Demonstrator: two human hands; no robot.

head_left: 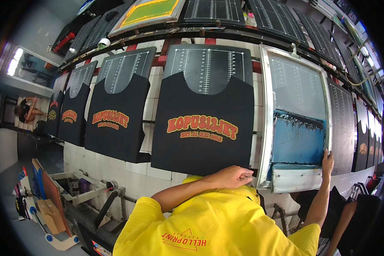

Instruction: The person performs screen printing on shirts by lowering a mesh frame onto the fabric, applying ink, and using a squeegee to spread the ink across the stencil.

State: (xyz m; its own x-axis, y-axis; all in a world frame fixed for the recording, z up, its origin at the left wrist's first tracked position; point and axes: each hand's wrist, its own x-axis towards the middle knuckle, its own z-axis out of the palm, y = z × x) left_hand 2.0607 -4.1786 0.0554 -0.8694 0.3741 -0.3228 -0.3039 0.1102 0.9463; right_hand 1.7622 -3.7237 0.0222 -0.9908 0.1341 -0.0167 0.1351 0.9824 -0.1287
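Note:
My right hand (pixel 327 162) grips the right edge of a metal-framed printing screen (pixel 265 106), near its lower corner. Blue ink or emulsion (pixel 296 143) covers the lower part of its mesh, with a ragged dark band above. Across the lower end of the screen lies a wide, pale squeegee (pixel 296 178). My left hand (pixel 239 176) is held in front of my body with its fingers curled in, and nothing shows in it. Just beyond it, a black T-shirt (pixel 200 155) with a red and yellow print is stretched on a dark, ruled board (pixel 207 64).
More printed black shirts (pixel 115 141) on boards run off to the left, others (pixel 362 141) to the right. Behind a rail stands another row of boards (pixel 211 10) and a yellow-green screen (pixel 151 12). A wheeled frame (pixel 87 192) is at lower left; a person (pixel 28 111) sits far left.

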